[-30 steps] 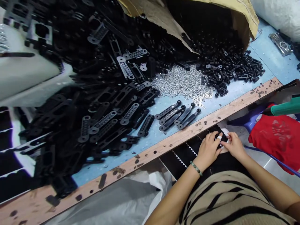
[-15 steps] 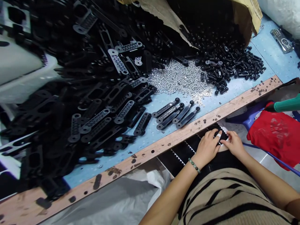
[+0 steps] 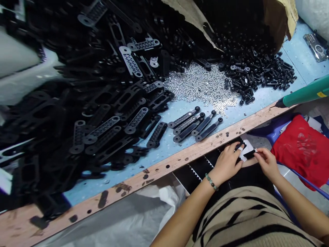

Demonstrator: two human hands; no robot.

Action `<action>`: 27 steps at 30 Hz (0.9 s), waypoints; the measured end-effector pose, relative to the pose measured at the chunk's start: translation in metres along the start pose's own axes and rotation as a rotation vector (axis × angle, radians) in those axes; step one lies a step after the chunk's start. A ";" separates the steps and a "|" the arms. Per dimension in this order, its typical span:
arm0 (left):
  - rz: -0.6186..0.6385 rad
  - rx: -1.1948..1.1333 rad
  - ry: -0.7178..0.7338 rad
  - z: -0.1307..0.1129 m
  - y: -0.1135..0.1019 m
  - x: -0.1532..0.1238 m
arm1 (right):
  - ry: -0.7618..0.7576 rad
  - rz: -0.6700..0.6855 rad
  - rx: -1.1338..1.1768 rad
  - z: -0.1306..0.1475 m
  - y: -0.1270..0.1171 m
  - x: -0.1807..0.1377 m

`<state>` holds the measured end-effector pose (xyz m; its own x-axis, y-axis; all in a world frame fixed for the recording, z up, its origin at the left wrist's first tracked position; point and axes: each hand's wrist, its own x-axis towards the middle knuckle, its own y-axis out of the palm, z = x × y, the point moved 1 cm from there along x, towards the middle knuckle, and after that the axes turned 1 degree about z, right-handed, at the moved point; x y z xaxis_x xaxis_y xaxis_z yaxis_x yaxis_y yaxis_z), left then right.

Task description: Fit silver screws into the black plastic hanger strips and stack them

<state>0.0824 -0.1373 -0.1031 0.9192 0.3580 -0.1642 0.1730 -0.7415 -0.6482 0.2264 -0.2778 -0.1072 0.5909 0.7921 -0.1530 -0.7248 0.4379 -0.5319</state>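
My left hand (image 3: 228,163), with a beaded bracelet and a white band round one finger, lies over a white backing sheet (image 3: 247,146) below the bench edge. Its fingers are stretched over the sheet and the thumb is apart. Black strips with scalloped edges (image 3: 241,141) show on the sheet beside the fingertips. Just right of it, my right hand (image 3: 268,164) pinches the end of a short black strip (image 3: 249,154) between thumb and finger. The strip's far end reaches over the white sheet; whether it still sticks there I cannot tell.
Black plastic arms (image 3: 136,120) are heaped on the left of the blue bench (image 3: 154,154). Beside them are silver screws and nuts (image 3: 203,82), small black knobs (image 3: 269,72) and several joined arms (image 3: 195,125). A green-handled tool (image 3: 303,92) overhangs the wooden edge, above red cloth (image 3: 303,147).
My right hand has moved right, away from my left, drawing the black strip and baring more white sheet. The green tool now reaches further into view. My left hand has barely moved.
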 end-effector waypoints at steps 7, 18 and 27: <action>-0.039 -0.474 0.117 -0.011 -0.028 0.001 | -0.205 0.197 -0.012 0.046 -0.001 0.022; -0.843 0.188 -0.099 0.007 -0.126 -0.096 | -0.268 0.330 0.175 0.158 0.028 0.106; -0.692 0.519 -0.187 0.031 -0.134 -0.091 | -0.198 0.483 0.123 0.197 0.110 0.138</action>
<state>-0.0352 -0.0530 -0.0249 0.5871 0.7515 0.3009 0.4451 0.0108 -0.8954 0.1589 -0.0364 -0.0226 0.1108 0.9755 -0.1900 -0.9409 0.0414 -0.3362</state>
